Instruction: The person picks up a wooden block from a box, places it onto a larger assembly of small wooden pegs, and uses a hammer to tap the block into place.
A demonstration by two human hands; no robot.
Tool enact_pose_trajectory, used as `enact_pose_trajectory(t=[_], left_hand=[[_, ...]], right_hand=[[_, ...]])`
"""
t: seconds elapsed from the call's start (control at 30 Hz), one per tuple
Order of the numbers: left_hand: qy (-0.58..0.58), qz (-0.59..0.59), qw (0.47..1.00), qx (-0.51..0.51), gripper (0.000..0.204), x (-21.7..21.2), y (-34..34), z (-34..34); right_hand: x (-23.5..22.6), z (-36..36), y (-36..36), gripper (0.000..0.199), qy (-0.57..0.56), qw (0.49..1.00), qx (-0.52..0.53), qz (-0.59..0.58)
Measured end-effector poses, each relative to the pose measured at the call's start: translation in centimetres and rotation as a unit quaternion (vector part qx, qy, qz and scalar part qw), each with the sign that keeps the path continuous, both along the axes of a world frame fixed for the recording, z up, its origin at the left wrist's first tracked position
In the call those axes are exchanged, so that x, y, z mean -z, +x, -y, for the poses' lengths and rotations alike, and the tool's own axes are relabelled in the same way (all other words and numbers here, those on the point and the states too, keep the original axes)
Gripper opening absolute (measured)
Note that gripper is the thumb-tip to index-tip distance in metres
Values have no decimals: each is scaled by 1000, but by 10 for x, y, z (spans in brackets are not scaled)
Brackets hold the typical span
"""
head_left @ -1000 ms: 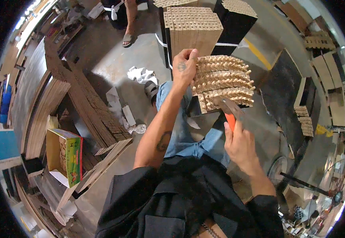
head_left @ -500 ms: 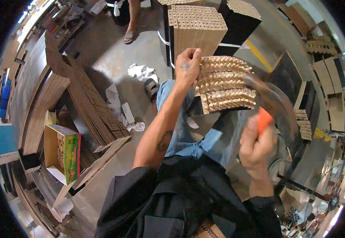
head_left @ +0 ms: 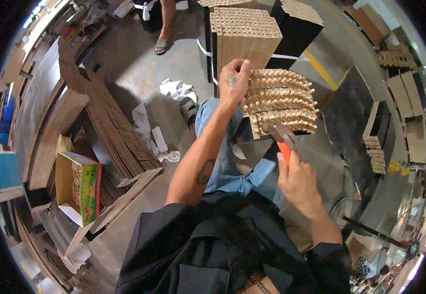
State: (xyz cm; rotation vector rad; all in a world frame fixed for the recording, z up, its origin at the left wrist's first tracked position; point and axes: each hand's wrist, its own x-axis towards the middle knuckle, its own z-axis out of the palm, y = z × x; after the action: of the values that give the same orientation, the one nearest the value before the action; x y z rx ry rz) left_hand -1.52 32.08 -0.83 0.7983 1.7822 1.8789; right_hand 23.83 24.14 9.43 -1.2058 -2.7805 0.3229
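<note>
A stack of wooden boards on edge (head_left: 257, 117) stands in front of me, with rows of wooden dowels (head_left: 281, 104) sticking up from its top. My right hand (head_left: 299, 181) is wrapped round the orange handle of a hammer (head_left: 284, 150). The hammer's metal head is at the near edge of the dowel rows; whether it touches one I cannot tell. At the far left corner of the stack, my left hand (head_left: 234, 81) is closed with the fingers curled under, and what it grips, if anything, is hidden.
Behind are taller stacks of drilled boards (head_left: 247, 46). An open cardboard box (head_left: 95, 188) holding small wooden pieces sits on the left, beside long piled boards (head_left: 107, 122). A person's sandalled foot (head_left: 161, 45) and crumpled white paper (head_left: 178, 89) are on the floor. A fan (head_left: 404, 245) stands lower right.
The hammer has swung left and down from right of the stack to its near edge, the right hand moving with it. My left hand stays almost where it was.
</note>
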Motion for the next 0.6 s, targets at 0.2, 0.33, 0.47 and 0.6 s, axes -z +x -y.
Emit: enact_pose_trajectory(t=[0.2, 0.33, 0.47, 0.6], left_hand=[[-33, -3, 999, 2, 45, -6, -12, 19], [-32, -24, 999, 8, 45, -5, 2, 4], [-16, -5, 999, -33, 39, -15, -6, 19], [-15, 15, 1000, 0, 39, -9, -2, 12]], right_hand=[[-29, 10, 2, 19, -38, 941, -28, -335], [-7, 3, -7, 25, -76, 996, -1, 51], [-32, 8, -10, 26, -77, 978, -46, -191], [-13, 7, -19, 25, 172, 951, -66, -249]])
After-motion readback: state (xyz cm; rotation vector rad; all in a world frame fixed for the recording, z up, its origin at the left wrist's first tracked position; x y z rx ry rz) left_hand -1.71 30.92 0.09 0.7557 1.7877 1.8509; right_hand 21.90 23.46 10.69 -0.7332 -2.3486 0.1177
